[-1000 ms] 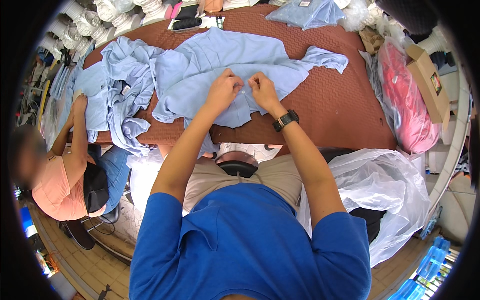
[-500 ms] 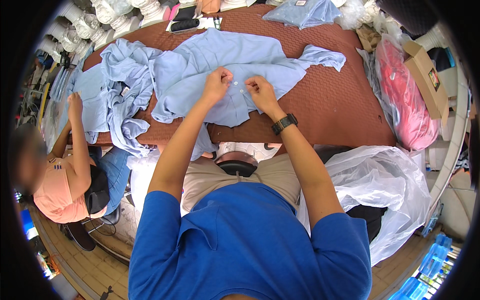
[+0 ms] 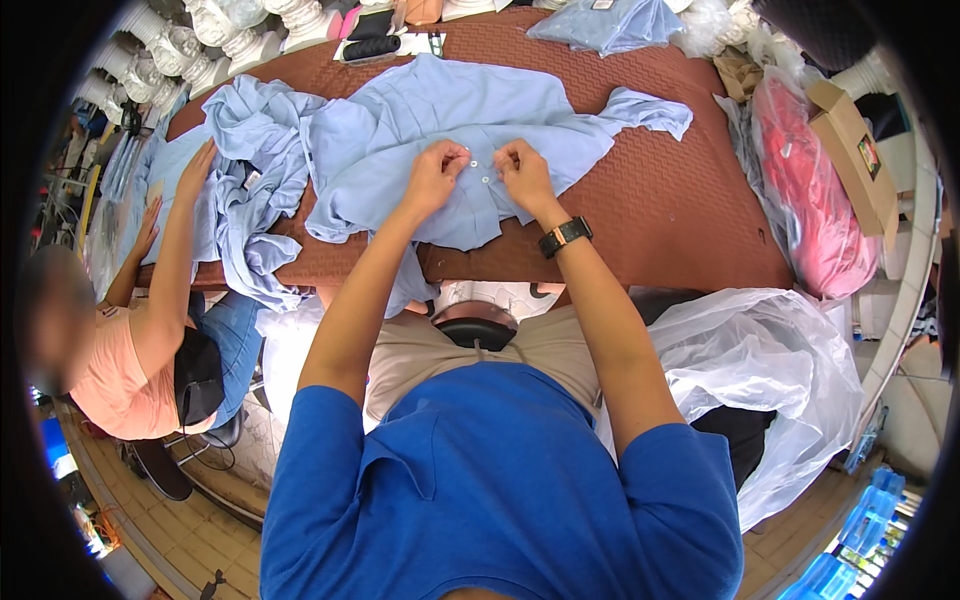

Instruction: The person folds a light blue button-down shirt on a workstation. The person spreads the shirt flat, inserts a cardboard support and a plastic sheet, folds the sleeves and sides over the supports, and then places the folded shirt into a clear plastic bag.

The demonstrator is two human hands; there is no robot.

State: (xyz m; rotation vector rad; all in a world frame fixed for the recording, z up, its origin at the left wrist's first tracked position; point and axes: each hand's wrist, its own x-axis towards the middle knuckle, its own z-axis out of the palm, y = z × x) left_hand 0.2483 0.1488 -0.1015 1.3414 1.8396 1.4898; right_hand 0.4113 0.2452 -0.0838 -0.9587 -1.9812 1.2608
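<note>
Shirt here is pale blue and spread over the middle of the table, with small white buttons showing between the hands. Looks like light, soft, floppy stuff, so I'd guess it creases easily and won't break; best hold is probably the doubled strip by the buttons. Left hand and right hand are both curled narrow right there, but honestly can't tell if either one's pinching cloth. Table's got a textured brown cover, so it shouldn't slide much, I reckon. Room's pretty packed: co-worker in peach on the left, white ornate pillars behind, cardboard box and bagged pink bundle off right.
</note>
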